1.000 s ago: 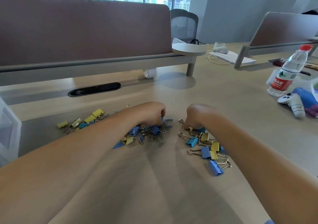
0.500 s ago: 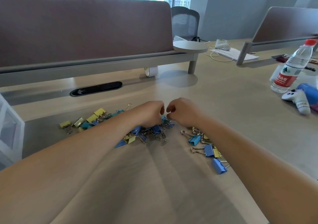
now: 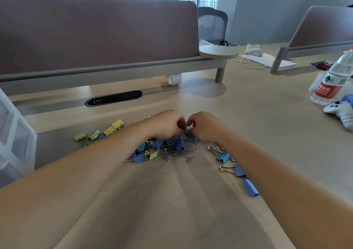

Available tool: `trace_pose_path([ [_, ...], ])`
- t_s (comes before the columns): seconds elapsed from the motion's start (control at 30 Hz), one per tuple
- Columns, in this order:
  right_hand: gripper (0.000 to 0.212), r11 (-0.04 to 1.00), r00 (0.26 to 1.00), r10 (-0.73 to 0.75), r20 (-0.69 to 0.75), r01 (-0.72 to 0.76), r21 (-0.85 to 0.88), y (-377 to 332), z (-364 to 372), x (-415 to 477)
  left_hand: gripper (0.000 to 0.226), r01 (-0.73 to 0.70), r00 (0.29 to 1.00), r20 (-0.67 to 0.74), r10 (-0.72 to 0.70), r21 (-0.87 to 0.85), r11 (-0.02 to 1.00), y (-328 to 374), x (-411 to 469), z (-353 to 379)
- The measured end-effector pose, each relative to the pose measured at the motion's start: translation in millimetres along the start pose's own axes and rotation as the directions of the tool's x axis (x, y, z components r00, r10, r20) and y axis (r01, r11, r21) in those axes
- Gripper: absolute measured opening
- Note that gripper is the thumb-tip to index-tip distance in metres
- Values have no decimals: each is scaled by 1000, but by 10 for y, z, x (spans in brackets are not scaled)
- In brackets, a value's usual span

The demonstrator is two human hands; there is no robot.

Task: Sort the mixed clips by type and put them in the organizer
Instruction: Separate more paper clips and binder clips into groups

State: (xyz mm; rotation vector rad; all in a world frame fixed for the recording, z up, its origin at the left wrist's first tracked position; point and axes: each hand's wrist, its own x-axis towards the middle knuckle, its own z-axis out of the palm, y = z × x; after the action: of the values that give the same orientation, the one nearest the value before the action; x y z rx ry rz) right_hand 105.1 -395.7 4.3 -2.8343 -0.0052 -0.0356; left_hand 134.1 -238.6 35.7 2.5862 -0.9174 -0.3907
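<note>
A: Where do the clips stand?

B: None sorted yet, I'd judge. The mixed heap of blue, teal and yellow metal binder clips and silver wire paper clips [image 3: 168, 150] lies midway across the pale wooden desk [image 3: 191, 201]. A loose row of yellow binder clips [image 3: 114, 128] trails from it toward the left edge. A few blue binder clips [image 3: 238, 170] lie just right of the heap, beside the right forearm. The translucent white plastic drawer organizer [image 3: 15, 134] stands at the desk's left edge, well apart from the heap.

A: And the hands?

B: The left hand [image 3: 167, 125] and right hand [image 3: 205, 126] nearly touch over the heap's far end, fingers curled down into it. Whether either pinches a clip I cannot tell, because the knuckles hide the tips.

A: What could go wrong?

B: The wire paper clips look hooked among the binder handles. Lift one and a chain may follow, then drop and scatter. The forearms also lie close to the outlying clips and could sweep them toward the near edge.
</note>
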Motion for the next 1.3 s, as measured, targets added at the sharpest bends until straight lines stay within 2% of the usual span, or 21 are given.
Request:
trace_pose_path([
  [0.27,14,1000,1000,-11,-6,11,14,-83,-6,23,10,-10,995,-100,-8,-178,984,-117,-75,-175],
  [0.47,7,992,995,42,-88,-30,125,64,-226,-86,13,-5,993,-118,-28,-270,963,46,-76,-111],
  [0.63,3,995,995,84,-45,-82,51,330,-394,-412,15,-45,997,-64,36,-159,986,395,-34,155],
  [0.7,7,995,995,98,-20,-97,33,435,-428,-541,14,-62,998,-40,57,-128,990,534,-26,265],
  [0.9,5,992,993,115,1,-115,-60,581,-452,-763,7,-71,997,28,77,-178,981,737,-66,405],
  [1.0,4,990,992,125,-17,-126,-62,591,-466,-811,9,-100,995,-30,97,-152,983,747,-174,326],
  [1.13,11,991,989,130,-64,-131,-7,491,-411,-793,9,-67,993,-105,54,-124,990,578,-332,112],
  [1.23,16,996,996,78,-47,-76,41,319,-328,-767,10,-15,989,-150,8,-40,999,368,-432,-10],
  [1.3,10,998,999,26,-33,-24,64,171,-268,-737,9,18,985,-170,-21,-22,1000,219,-483,-57],
])
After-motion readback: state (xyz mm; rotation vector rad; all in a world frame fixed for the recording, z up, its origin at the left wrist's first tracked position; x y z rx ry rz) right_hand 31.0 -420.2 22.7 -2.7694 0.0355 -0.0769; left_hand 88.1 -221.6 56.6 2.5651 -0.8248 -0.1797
